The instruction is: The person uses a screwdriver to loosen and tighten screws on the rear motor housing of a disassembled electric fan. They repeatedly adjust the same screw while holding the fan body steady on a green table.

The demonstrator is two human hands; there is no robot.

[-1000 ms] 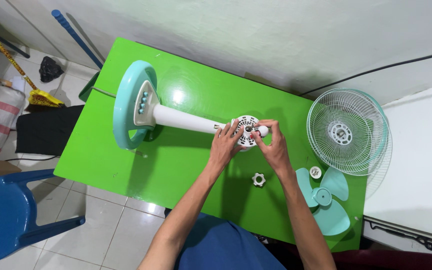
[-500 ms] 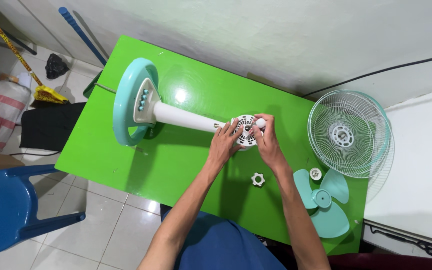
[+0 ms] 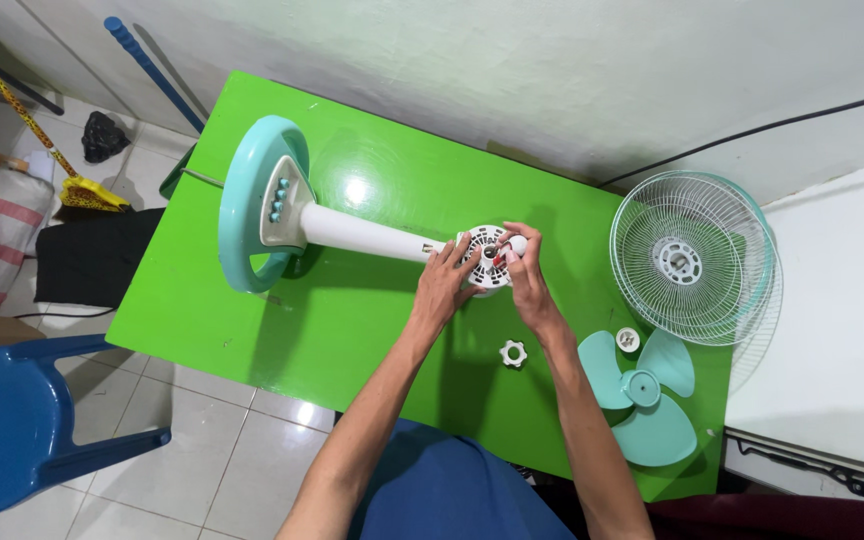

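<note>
green tabletop [image 3: 352, 330] fills the middle of the frame, and on it lies a pedestal fan on its side, its round teal base [image 3: 257, 215] standing on edge at the upper left and its white pole [image 3: 362, 232] running right toward the centre. at the pole's end sits the white motor housing [image 3: 487, 258], just right of centre, and both my hands are on it. my left hand [image 3: 444, 285] cups the housing from the lower left, fingers curled against its rim. my right hand [image 3: 527, 280] comes in from the lower right, fingertips pinched at the front face of the housing near the small shaft; whether they grip a loose part there i cannot tell, it is too small. below my hands, apart from them, a small white scalloped nut [image 3: 513, 353] lies on the table. to the lower right lies the teal three-blade propeller [image 3: 642, 395], with a little white cap [image 3: 629, 340] just beside its upper edge. at the right edge of the table the wire grilles [image 3: 697, 260] are stacked, hanging partly over a white surface [image 3: 842, 330]. a blue plastic chair [image 3: 12, 420] stands on the tiled floor at the lower left.
</note>
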